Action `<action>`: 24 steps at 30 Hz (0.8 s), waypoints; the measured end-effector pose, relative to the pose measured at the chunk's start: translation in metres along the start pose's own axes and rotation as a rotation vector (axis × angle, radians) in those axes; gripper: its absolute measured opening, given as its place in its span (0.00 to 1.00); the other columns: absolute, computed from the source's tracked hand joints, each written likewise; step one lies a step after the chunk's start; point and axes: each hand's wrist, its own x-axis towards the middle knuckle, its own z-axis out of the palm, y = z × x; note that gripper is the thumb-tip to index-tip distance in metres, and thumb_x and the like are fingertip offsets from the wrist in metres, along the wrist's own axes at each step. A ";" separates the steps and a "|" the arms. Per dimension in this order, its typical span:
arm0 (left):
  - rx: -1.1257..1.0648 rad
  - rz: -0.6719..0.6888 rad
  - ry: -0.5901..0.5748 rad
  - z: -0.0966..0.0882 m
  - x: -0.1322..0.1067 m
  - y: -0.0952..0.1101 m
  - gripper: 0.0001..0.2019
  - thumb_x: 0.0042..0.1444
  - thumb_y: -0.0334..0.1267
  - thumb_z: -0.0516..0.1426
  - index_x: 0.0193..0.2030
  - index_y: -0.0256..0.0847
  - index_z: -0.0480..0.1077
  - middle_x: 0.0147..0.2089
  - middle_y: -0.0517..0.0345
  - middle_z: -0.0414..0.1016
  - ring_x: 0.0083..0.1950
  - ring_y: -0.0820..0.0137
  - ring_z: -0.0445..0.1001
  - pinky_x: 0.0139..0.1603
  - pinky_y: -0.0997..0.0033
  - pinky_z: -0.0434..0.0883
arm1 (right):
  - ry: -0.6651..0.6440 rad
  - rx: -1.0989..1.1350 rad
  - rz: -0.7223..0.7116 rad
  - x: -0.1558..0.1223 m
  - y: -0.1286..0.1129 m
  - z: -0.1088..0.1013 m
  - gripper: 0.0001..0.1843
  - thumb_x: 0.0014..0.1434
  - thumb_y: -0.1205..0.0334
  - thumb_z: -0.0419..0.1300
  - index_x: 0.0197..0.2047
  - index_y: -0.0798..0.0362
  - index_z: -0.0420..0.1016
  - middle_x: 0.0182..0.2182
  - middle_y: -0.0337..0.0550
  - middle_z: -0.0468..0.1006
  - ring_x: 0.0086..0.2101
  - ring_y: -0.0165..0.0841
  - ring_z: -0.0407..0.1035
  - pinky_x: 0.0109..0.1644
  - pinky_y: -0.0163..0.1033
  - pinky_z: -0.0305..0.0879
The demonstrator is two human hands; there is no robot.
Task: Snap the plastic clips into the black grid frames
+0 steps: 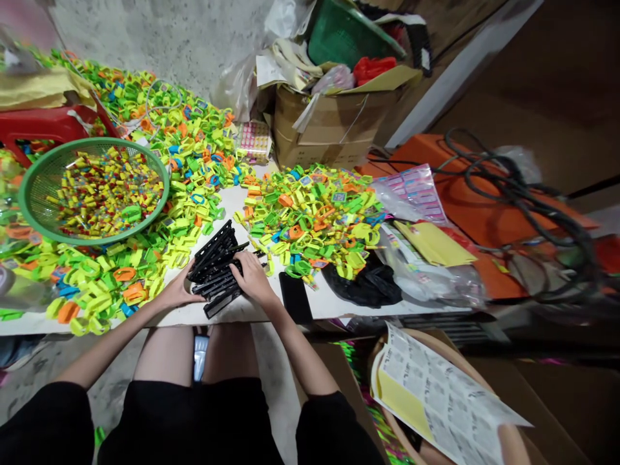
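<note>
A bundle of long, narrow black plastic strips [216,265] lies near the front edge of the white table [232,201]. My left hand [178,289] cups the bundle from its left side, thumb at the near end and fingertips partly hidden. From the right, my right hand [254,278] presses its bent fingers onto the strips. Both hands hold the bundle between them. Heaps of small yellow, green, orange and blue plastic watch-like pieces [310,213] surround it on the left and behind. Just right of my right hand is a flat black phone-like slab [295,297].
A green basket [29,194] of small yellow and red parts sits on the left heap beside a red stool [43,123]. Behind stands a full cardboard box [320,129]. To the right are a black plastic bag [365,281], an orange machine [450,187] with cables, and printed sheets [436,394].
</note>
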 end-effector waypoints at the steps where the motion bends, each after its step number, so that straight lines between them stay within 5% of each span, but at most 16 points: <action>1: -0.002 0.002 -0.001 0.000 0.000 0.000 0.60 0.40 0.55 0.70 0.74 0.44 0.41 0.73 0.44 0.54 0.75 0.50 0.45 0.74 0.49 0.47 | 0.003 -0.009 -0.006 0.001 -0.001 0.001 0.17 0.70 0.55 0.46 0.48 0.54 0.72 0.43 0.53 0.76 0.47 0.43 0.68 0.58 0.52 0.64; 7: -0.075 -0.016 -0.053 -0.006 0.000 0.006 0.58 0.43 0.52 0.69 0.75 0.45 0.40 0.74 0.45 0.50 0.74 0.51 0.48 0.74 0.50 0.50 | -0.004 -0.057 -0.022 0.005 -0.002 0.005 0.18 0.71 0.57 0.45 0.46 0.54 0.73 0.42 0.51 0.78 0.45 0.41 0.68 0.57 0.49 0.62; 17: -0.368 -0.151 -0.238 -0.024 0.001 0.000 0.49 0.46 0.50 0.65 0.73 0.51 0.47 0.73 0.48 0.54 0.60 0.53 0.72 0.58 0.56 0.73 | -0.039 -0.010 0.040 0.003 -0.003 0.006 0.19 0.70 0.55 0.44 0.45 0.52 0.74 0.41 0.50 0.78 0.46 0.42 0.68 0.56 0.49 0.60; 24: -0.285 -0.174 -0.027 -0.019 0.009 -0.003 0.41 0.45 0.55 0.64 0.66 0.45 0.64 0.67 0.48 0.65 0.67 0.50 0.64 0.66 0.52 0.64 | -0.020 -0.039 0.038 0.002 -0.004 0.007 0.18 0.70 0.55 0.44 0.44 0.52 0.74 0.40 0.49 0.77 0.45 0.41 0.68 0.55 0.47 0.60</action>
